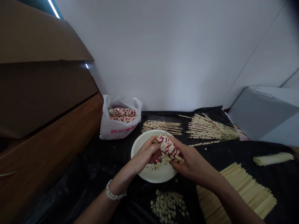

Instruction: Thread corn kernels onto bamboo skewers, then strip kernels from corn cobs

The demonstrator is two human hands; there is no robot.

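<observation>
A corn cob (pixel 172 149) with cream and dark red kernels is held tilted over a white bowl (pixel 137 149). My right hand (pixel 188 157) wraps round its right side and lower end. My left hand (pixel 146 154) is closed at its upper left end, thumb pressed against the kernels; part of its fingers is hidden. Inside the bowl, under the cob, lie loose kernels (pixel 155 165) on a red and green printed patch.
A white plastic bag (pixel 116 127) with corn cobs (pixel 123 112) stands at the back left. Kernel-threaded skewers (pixel 205 127) lie behind the bowl and to its right. Bare sticks (pixel 243 186), a stripped cob (pixel 273 158) and a kernel pile (pixel 168 205) rest on black plastic sheeting (pixel 98 168).
</observation>
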